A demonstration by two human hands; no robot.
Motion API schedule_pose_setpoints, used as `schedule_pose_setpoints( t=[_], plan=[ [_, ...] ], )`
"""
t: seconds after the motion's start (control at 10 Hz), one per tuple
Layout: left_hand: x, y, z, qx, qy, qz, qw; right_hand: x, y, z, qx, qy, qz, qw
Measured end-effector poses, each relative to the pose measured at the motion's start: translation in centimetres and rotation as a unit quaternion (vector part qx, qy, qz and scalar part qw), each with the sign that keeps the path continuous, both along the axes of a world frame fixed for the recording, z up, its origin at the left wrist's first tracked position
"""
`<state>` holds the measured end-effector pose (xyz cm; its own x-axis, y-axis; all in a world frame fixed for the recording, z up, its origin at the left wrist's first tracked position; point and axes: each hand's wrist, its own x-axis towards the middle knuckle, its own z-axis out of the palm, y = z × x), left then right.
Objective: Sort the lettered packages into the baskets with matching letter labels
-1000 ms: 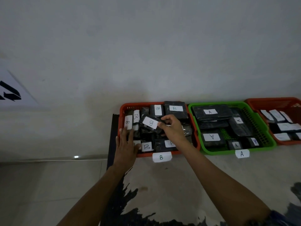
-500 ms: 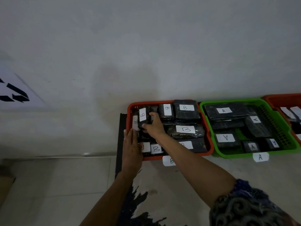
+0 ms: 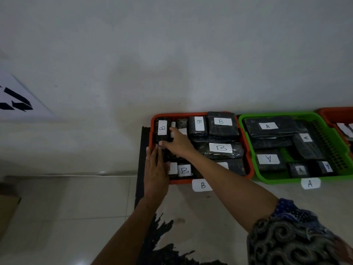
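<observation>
R hand point(image 3: 178, 143) reaches across into the orange B basket point(image 3: 248, 169), far-left corner, on a small black B pkg point(image 3: 162, 131) standing against the basket's left wall. Index finger runs up the pkg's right side, thumb sits at its near end, so it reads as a loose pinch on the pkg, prob. just seating it. L hand point(image 3: 155, 169) lies flat w/ fingers straight over the basket's near-left edge, holding nothing, looks like it steadies the basket. Basket is crowded w/ other B pkgs, labels up. Paper tag B point(image 3: 202, 185) on the front rim matches. Green A basket point(image 3: 267, 179) just beside on the right holds A pkgs; a second orange basket point(image 3: 334, 114) is cut off at the frame edge, letters unreadable.

Handling, my guess: pkg is black plastic wrap, glossy so prob. slick, light, somewhat soft w/ a firmer core. Best taken across the short sides, thumb vs fingers, off the paper label so it doesn't peel. Tight slot by the wall, so fingers need room on one side only.
</observation>
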<state>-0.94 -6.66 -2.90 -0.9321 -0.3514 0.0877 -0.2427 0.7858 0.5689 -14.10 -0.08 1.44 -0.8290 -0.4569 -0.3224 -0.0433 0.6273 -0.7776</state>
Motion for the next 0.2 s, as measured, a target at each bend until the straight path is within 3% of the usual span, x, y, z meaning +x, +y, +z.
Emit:
schedule_pose_setpoints(
  t=[0.2],
  plan=[
    [0.1,-0.3,0.1,-0.007,-0.007,-0.033,0.999,1.8,3.2,0.5,-0.029,0.052,-0.001,0.998]
  ],
)
